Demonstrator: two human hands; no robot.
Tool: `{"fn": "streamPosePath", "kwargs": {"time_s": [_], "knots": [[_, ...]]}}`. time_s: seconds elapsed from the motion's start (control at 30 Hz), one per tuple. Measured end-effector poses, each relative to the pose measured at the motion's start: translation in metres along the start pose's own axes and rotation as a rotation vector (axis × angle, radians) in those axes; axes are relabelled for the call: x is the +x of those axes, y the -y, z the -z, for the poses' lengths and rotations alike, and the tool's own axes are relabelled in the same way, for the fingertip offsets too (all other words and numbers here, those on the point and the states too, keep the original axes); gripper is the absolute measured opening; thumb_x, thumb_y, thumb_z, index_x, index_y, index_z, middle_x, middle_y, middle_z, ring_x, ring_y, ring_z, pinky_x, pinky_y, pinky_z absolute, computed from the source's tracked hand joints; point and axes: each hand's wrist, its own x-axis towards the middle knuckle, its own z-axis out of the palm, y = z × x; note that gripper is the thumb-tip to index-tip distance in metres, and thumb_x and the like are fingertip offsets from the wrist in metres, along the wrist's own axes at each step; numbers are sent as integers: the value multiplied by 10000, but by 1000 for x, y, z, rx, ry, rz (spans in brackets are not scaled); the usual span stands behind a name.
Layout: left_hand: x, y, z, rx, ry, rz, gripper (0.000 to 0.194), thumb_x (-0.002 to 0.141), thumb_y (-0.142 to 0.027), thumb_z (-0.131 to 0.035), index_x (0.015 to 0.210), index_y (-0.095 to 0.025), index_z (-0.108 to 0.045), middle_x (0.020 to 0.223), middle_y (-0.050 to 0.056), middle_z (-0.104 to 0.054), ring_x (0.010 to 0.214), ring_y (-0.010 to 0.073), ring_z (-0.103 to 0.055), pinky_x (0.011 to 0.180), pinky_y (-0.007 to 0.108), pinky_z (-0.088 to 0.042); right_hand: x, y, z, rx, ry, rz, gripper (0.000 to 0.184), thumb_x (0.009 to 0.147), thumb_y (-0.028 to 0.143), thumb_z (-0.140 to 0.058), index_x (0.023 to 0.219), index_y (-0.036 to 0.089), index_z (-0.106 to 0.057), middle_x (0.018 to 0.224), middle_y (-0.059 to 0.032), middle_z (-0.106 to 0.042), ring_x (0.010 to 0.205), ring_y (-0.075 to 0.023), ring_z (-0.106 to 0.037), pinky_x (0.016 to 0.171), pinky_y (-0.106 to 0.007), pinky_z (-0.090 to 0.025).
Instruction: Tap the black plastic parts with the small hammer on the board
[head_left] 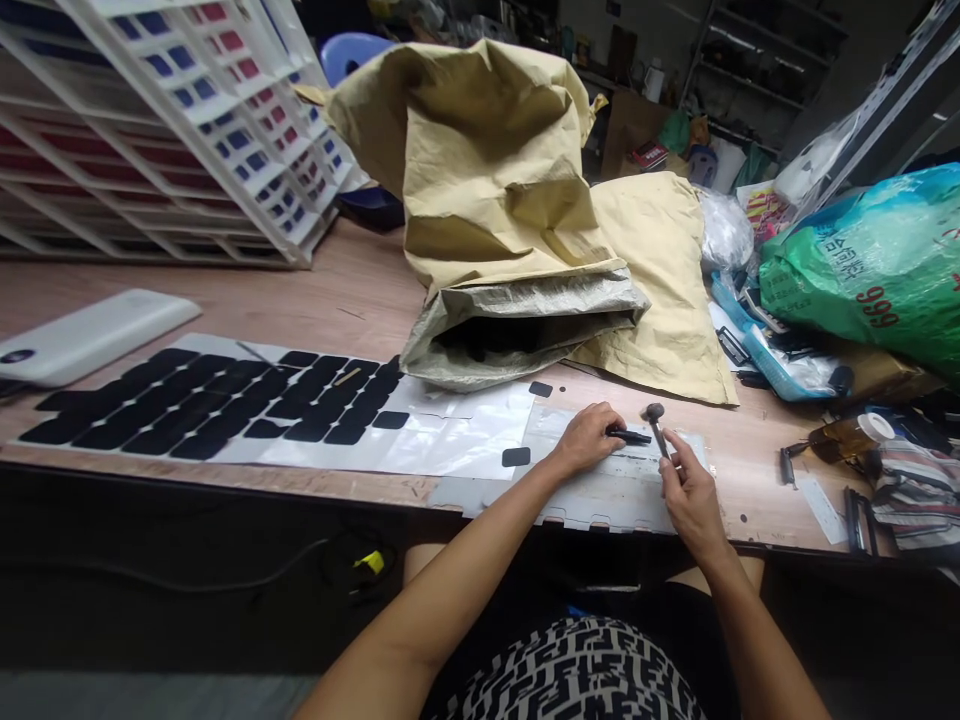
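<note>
My left hand [589, 437] rests on a grey metal plate [600, 495] at the table's front edge, fingers closed on a thin black piece [630, 436]. My right hand [686, 485] is just to its right, pinching a small dark tool with a rounded head [655, 420] that stands tilted over the plate. Loose black rounded pads [516, 457] lie on a clear sheet [465, 430] to the left.
Rows of black pads [210, 400] cover a sheet at the left. A white flat device [82, 335] lies far left. A tan paper sack [495, 200] lies open behind. A green bag [877, 260] and clutter crowd the right. White racks [165, 120] stand behind.
</note>
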Motion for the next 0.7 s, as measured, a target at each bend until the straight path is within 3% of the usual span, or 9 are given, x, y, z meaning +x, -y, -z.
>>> {"fn": "streamPosePath", "kwargs": {"time_s": [0.13,0.27,0.7], "knots": [[1,0,-1,-8,-9,24,165,744,-139,-734,897,-195,-706,902,18,-624,912,183,-568,834,320,-458,-8,12,-9,15,57,34,443,951,295,-464,1363,240,-616,1145,-76,-715,1012,-204,-675,922,-389,-563],[2,-1,0,22,-6,30,67,752,-159,-705,805,-188,-677,867,19,-599,874,185,-550,776,315,-448,-11,14,-16,-12,66,116,456,966,241,-446,1401,254,-580,1336,-72,-648,1225,-208,-611,1067,-414,-504],[1,-1,-3,-9,-36,44,114,738,-134,-716,837,-191,-707,874,17,-622,878,184,-561,802,324,-451,-18,0,-10,-57,71,88,433,964,243,-443,1365,228,-605,1314,-77,-662,1238,-195,-607,1073,-382,-496]]}}
